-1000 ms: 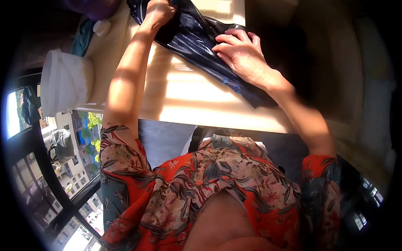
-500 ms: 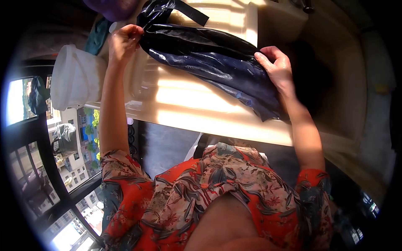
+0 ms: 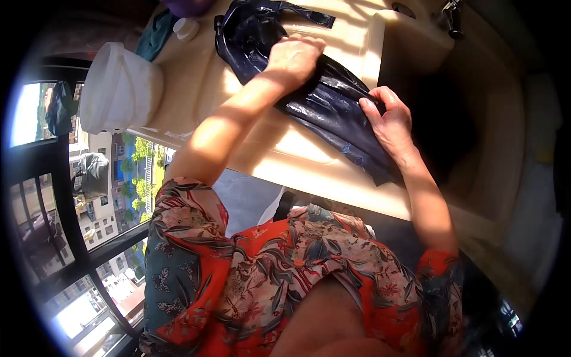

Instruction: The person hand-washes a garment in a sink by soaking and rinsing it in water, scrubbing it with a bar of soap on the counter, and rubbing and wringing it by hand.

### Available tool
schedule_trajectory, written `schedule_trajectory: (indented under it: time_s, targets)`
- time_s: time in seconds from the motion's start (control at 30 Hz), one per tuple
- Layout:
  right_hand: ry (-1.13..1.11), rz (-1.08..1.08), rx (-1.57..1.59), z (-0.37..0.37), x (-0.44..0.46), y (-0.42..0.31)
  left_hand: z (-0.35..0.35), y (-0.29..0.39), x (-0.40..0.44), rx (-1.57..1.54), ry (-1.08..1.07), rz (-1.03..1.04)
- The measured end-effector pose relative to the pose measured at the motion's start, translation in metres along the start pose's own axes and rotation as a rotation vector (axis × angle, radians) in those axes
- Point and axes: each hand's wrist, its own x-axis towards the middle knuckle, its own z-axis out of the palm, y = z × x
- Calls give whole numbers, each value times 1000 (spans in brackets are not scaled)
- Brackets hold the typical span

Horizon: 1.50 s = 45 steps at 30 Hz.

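Note:
A wet, shiny dark navy garment (image 3: 333, 113) with a loose strap (image 3: 312, 17) lies bunched across the cream washing counter (image 3: 267, 157). Small blue marks show near its lower corner. My left hand (image 3: 295, 59) is closed in a fist on its upper middle part, knuckles up; the fingertips are hidden beneath. At the right edge, my right hand (image 3: 391, 122) pinches the fabric between thumb and fingers, beside the dark sink basin (image 3: 443, 128).
A white bucket (image 3: 128, 89) stands at the counter's left end. Behind it are a teal cloth (image 3: 158, 35), a small white cap (image 3: 186, 28) and something purple (image 3: 188, 5). A tap (image 3: 454, 24) is at the upper right. Windows (image 3: 95, 202) line the left side.
My left hand has let go of the garment's far left end and moved right, onto its middle. My right hand keeps its hold. The left end now lies looser and more curled.

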Motion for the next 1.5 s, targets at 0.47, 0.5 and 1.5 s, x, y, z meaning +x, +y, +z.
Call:
schedule_trajectory:
  time_s: [0.47, 0.5, 1.5]
  targets:
    - [68, -3, 0, 21, 0, -7, 14, -117, -32, 14, 140, 37]
    - [67, 8, -4, 23, -1, -8, 7, -125, -34, 44, 68, -72]
    - [-36, -278, -26, 11, -28, -32, 10, 23, -41, -220, 88, 425]
